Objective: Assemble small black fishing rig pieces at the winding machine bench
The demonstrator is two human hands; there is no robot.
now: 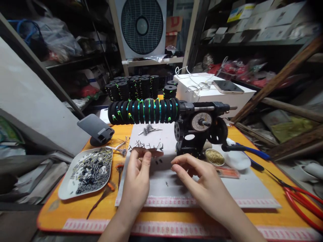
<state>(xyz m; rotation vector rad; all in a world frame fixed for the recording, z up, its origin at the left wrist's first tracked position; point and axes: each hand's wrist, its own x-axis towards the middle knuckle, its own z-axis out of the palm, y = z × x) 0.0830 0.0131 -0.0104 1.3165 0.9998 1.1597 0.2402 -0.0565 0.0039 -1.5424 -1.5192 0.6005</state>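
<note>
Holding a small brown strip [148,152] over the white mat [191,191] on the counter [264,215].
The left hand [137,178] fingers are closed on the strip; the right hand [199,183] fingers are slightly apart, empty, just right of it, below the black winder [202,129].

Light falls from above and in front onto the orange table [264,141], leaving the white mat [247,191] and the white box [217,95] bright while the shelves behind and the floor at both sides sink into dim, murky shadow. The left hand [137,183] and right hand [202,183] are evenly lit and cast only soft, short shadows on the mat, with a mild sheen on the phone [227,86] and the white tray [85,173]. The wide lens bends the shelf posts and table edges outward, and the corners of the frame smear into blur, strongest at the right edge by the red cable [302,201].
</note>
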